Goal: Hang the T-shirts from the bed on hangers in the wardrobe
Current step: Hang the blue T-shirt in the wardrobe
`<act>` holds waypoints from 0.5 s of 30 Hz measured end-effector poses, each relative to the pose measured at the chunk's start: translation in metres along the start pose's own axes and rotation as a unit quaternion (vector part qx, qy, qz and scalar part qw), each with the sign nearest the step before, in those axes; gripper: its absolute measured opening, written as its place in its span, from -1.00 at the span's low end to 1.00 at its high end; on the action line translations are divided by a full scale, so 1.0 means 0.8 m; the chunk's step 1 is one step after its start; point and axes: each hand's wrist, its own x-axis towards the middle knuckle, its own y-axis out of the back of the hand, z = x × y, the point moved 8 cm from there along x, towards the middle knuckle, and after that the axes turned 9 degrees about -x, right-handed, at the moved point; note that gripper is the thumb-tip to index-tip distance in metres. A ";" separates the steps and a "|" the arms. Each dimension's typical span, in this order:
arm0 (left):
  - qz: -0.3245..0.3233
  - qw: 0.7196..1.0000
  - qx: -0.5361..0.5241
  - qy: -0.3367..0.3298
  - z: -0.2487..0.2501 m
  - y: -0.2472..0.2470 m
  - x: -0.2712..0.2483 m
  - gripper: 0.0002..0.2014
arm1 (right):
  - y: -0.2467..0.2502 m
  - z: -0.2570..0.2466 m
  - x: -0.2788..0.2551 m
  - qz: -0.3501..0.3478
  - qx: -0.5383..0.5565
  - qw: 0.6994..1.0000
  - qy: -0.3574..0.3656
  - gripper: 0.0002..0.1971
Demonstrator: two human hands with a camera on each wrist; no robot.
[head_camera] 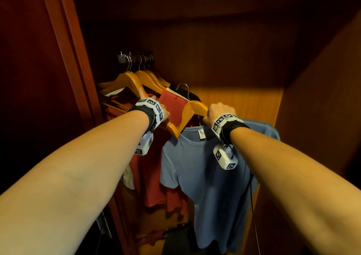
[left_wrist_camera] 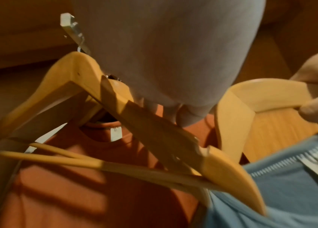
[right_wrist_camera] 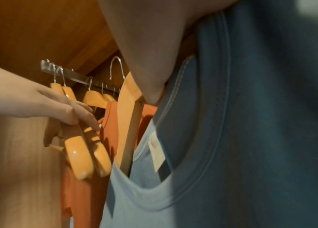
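While right hand (head_camera: pixel 216 112) grips blue-shirt hanger (head_camera: pixel 192 111), left hand (right_wrist_camera: pixel 62 111), fingers straight, presses hung hangers (right_wrist_camera: pixel 87 154); dim wooden wardrobe (head_camera: pixel 224 46).

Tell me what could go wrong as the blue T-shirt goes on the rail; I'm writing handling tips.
The blue T-shirt sits unevenly on its hanger, one wooden end poking out at the collar, so it might slip off. That hanger's hook is not on the rail yet, and could catch the empty hangers that the left hand holds aside.
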 end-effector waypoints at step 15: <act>0.082 0.989 -0.107 0.061 -0.058 0.016 0.009 -0.83 | 0.036 -0.047 0.042 -0.020 0.064 0.998 0.008 -0.74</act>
